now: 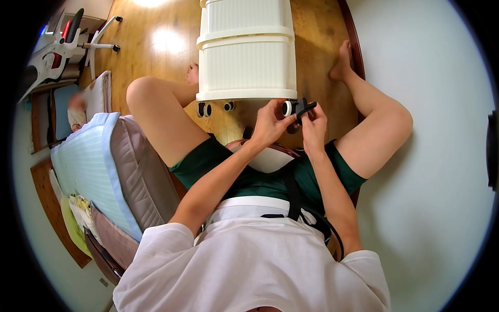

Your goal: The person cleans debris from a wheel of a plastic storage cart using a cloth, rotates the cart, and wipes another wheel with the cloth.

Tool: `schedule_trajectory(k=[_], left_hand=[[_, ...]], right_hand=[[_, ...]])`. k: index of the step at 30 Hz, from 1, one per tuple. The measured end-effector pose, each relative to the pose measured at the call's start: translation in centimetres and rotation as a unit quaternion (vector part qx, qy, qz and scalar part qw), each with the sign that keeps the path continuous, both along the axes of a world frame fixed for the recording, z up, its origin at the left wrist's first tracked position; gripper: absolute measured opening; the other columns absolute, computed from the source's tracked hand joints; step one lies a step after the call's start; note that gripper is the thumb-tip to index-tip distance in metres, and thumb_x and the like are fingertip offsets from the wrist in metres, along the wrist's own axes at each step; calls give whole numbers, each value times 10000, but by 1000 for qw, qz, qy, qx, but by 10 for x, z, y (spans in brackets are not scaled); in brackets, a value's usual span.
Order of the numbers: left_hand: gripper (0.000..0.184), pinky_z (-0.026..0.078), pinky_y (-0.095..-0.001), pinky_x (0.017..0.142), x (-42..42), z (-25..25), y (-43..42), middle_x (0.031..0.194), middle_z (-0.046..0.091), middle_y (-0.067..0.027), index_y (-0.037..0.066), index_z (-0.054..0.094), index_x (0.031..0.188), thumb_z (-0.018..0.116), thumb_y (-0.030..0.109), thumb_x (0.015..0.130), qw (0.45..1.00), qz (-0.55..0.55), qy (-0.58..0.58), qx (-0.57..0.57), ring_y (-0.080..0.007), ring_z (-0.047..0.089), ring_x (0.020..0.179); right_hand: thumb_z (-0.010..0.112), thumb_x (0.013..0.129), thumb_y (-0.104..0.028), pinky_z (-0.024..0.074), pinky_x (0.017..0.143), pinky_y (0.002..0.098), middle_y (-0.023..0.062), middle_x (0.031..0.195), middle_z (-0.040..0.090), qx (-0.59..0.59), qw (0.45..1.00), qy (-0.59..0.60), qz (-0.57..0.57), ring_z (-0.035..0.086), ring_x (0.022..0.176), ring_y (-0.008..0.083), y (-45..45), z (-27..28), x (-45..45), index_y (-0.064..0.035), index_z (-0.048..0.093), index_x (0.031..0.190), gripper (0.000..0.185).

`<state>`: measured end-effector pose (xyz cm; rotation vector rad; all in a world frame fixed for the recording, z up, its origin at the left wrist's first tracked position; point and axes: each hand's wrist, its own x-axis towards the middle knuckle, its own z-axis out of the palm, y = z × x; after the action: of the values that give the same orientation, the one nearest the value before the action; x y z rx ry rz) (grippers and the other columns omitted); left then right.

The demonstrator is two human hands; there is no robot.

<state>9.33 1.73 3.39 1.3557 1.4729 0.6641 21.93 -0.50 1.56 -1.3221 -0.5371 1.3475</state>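
A cream plastic drawer unit (247,65) lies on its side in front of me, its wheeled end facing me. Black-and-white casters (204,109) show at its left corner. Another caster (287,108) is at the right corner. My left hand (270,124) is closed at this caster, its fingers bent against it. My right hand (314,127) grips a small black object (304,108) beside the same caster. What exactly the black object is cannot be made out.
A bed with a light blue cover (86,161) stands at the left. Behind it are a white office chair (96,46) and another person (77,109). A pale wall (431,156) runs along the right. My bare legs flank the drawer unit on the wooden floor (145,52).
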Motion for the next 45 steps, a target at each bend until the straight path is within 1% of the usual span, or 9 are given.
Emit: schedule_trajectory(k=[7, 11, 17, 23, 26, 29, 32, 35, 45], left_hand=[[476, 509, -323, 746, 0, 2, 0, 921, 669, -173, -79, 578, 1072, 774, 164, 713, 999, 3, -38, 14, -204, 644, 846], [469, 508, -317, 755, -2, 4, 1, 928, 672, -171, -78, 579, 1074, 772, 154, 715, 999, -1, -49, -15, -200, 645, 852], [466, 502, -305, 765, -6, 7, 3, 951, 668, -163, -79, 570, 1087, 767, 129, 719, 997, -15, -69, -21, -169, 632, 862], [443, 500, -300, 775, -8, -10, 2, 969, 664, -129, -74, 561, 1103, 750, 74, 731, 990, -10, -135, -34, -149, 615, 903], [434, 509, -293, 789, -6, -8, 2, 1007, 644, -118, -77, 529, 1126, 724, 19, 750, 984, -7, -173, -43, -143, 603, 925], [455, 530, -271, 739, -3, -40, -3, 1001, 616, -117, -84, 461, 1170, 685, -32, 778, 970, 7, -243, -12, -160, 626, 865], [443, 526, -298, 852, 1, -31, -3, 1076, 589, -117, -64, 452, 1176, 662, -75, 786, 954, 19, -295, -56, -163, 600, 950], [456, 526, -303, 857, 4, -18, -3, 1079, 586, -119, -62, 455, 1173, 680, -63, 776, 951, 32, -299, -74, -164, 600, 958], [449, 525, -273, 757, -1, 1, 3, 996, 627, -146, -107, 505, 1173, 661, 172, 858, 981, 30, -164, -102, -157, 630, 825]], right_hand=[[526, 909, -25, 454, 549, 210, 7, 780, 568, 21, 1000, -8, 14, 528, 670, 66, 6, -9, 3, -23, 547, 890, 28], [552, 878, 19, 533, 686, 261, 42, 921, 602, 16, 996, 82, 24, 577, 819, 95, -9, -7, 7, 5, 574, 1033, 157], [566, 868, 19, 536, 690, 259, 31, 934, 591, -5, 985, 151, 82, 582, 824, 98, -6, 6, 18, -7, 556, 1074, 209], [567, 890, -54, 492, 591, 218, 6, 911, 588, -12, 994, 107, 14, 561, 746, 72, -3, -6, 2, -40, 561, 1058, 169], [549, 912, -103, 448, 532, 201, -7, 874, 585, 9, 993, 112, 40, 540, 713, 60, 3, -5, 3, -68, 568, 1039, 133], [534, 925, -131, 408, 491, 200, -21, 817, 572, -52, 988, 145, 6, 516, 668, 52, 7, -4, 5, -90, 575, 980, 80], [517, 937, -148, 371, 466, 200, -33, 777, 559, -48, 988, 135, 51, 485, 616, 43, 18, -8, 11, -113, 574, 917, 70], [510, 942, -150, 350, 462, 196, -43, 748, 554, -52, 984, 165, 44, 472, 583, 45, 18, -16, 13, -113, 579, 898, 90], [527, 932, -143, 384, 490, 216, -31, 770, 584, -58, 977, 204, 13, 508, 626, 57, 12, -22, 10, -107, 613, 951, 95]])
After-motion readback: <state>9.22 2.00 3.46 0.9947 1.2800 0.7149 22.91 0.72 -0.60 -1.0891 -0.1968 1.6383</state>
